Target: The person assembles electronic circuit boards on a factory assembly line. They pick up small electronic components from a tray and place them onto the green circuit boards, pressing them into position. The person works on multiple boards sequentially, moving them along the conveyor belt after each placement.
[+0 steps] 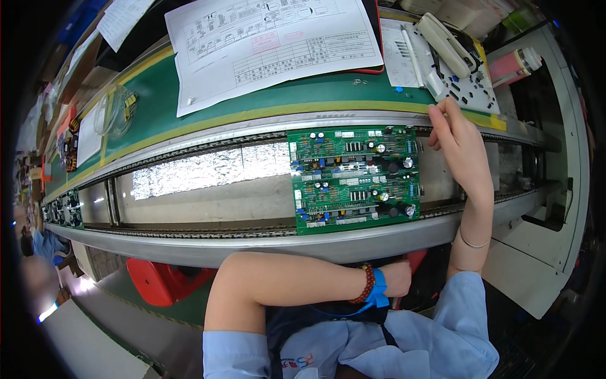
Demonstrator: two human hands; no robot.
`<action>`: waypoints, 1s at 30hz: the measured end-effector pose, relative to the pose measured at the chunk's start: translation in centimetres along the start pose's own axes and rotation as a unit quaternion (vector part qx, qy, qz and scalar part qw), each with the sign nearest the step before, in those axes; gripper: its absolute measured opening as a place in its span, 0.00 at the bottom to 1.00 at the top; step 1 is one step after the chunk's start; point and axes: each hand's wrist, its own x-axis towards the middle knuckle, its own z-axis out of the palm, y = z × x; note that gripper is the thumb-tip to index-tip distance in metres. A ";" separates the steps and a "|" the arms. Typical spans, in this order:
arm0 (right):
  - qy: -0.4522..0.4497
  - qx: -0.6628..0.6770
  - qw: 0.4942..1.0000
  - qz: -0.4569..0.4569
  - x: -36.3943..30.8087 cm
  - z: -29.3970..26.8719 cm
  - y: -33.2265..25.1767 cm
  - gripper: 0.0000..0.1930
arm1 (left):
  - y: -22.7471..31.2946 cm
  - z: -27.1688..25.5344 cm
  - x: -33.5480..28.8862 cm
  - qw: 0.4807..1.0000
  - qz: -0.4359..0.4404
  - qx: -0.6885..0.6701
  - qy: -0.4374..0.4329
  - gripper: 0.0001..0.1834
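Observation:
A green populated circuit board (355, 180), two alike sections one above the other, bridges the rails of a conveyor (252, 247). My right hand (456, 136) is raised just beyond the board's upper right corner, close to a white tray (483, 95) of small black parts. Its fingers are bent and drawn together; anything between them is too small or hidden to make out. Across my lap lies my left forearm, with a beaded bracelet and a blue wrist strap (377, 289). My left hand (396, 279) is curled closed below the conveyor, beside something red, its fingertips hidden.
Printed drawing sheets (278, 47) cover part of the green bench mat (148, 82). A cream handheld device (447, 45) rests by the tray. A pink bottle (514, 66) stands far right. A silver foil strip (211, 170) lies between the rails, and a red stool (154, 282) sits below left.

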 end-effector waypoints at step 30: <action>-0.058 0.015 0.997 -0.045 0.0 0.8 -0.3 0.17 | 0.0 -0.1 0.1 1.000 -0.003 0.016 -0.019 0.08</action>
